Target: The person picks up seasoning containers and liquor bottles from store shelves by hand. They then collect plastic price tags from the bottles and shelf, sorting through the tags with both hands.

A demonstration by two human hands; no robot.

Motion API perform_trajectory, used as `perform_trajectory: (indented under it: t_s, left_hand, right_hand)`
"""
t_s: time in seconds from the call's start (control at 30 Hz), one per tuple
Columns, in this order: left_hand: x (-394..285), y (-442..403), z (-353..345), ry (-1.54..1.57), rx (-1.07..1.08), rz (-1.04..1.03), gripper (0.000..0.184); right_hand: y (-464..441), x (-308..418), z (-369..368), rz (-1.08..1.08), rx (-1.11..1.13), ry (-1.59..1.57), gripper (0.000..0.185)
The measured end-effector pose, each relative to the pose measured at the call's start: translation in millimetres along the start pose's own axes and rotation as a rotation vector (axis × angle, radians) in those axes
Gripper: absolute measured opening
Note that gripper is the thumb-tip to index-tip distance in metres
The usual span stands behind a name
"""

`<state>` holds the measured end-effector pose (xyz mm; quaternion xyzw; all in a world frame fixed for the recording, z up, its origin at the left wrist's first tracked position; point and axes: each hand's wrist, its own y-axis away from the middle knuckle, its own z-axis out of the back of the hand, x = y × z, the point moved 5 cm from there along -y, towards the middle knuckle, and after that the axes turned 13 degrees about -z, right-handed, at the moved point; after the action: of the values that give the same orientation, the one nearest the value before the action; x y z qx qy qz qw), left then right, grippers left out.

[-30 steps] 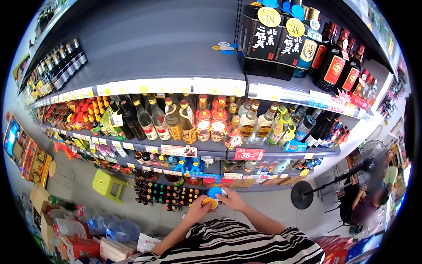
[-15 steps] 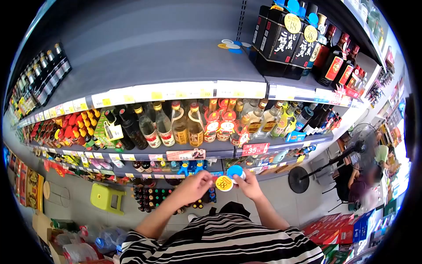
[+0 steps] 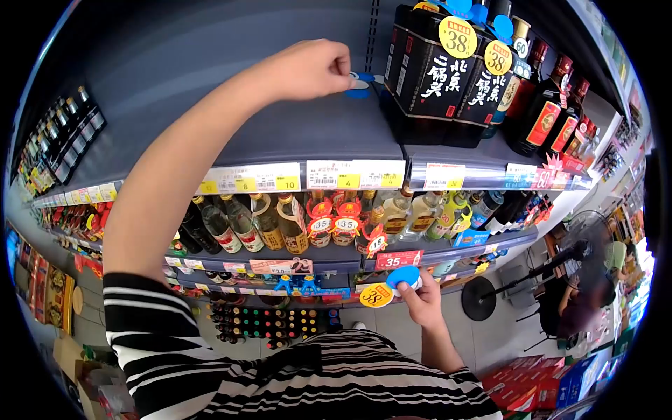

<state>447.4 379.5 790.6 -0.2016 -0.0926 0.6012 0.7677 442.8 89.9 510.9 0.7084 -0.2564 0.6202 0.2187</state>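
My left hand (image 3: 312, 68) is stretched out over the upper shelf, fingers curled together at a small pile of blue and white discs (image 3: 360, 89). Whatever its fingertips pinch is hidden. Lower down, my right hand (image 3: 423, 302) grips a round price tag with a blue disc (image 3: 403, 277) on top and a yellow disc (image 3: 376, 295) printed 38 sticking out to the left. Right of the pile stand black boxes with white lettering (image 3: 434, 84). Similar yellow 38 tags (image 3: 458, 37) hang at their tops.
Dark red-labelled bottles (image 3: 535, 119) stand right of the boxes. Price labels line the upper shelf edge (image 3: 355, 175). Below it are rows of bottles (image 3: 290, 222) with hanging tags. Bottles in crates (image 3: 269, 323) sit on the floor. A standing fan (image 3: 480, 298) and a person (image 3: 584, 301) are at right.
My left hand has risen from beside the tag to the discs on the upper shelf. My right hand has shifted slightly right and down, still holding the tag. The view is closer to the shelf.
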Motion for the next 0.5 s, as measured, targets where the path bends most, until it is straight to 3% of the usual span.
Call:
perform_trajectory:
  t_s: [0.07,0.13,0.37,0.5]
  left_hand:
    - [32,-38,-15,-0.073,0.144,0.165,0.035]
    - [50,-64,-28,-0.145,0.264,0.135,0.044]
    - [98,-107,-68,-0.127,0.673,0.088,0.074]
    - [109,-110,-83,-0.037,0.767,0.204,0.084]
  right_hand:
    - [-1,-1,6,0.004,-0.052,0.052,0.013]
    - [-1,-16,23,0.073,-0.052,0.263,0.016]
    - [5,-18,41,0.007,-0.14,0.082,0.01]
    - [2,-8,40,0.01,-0.132,0.049,0.013]
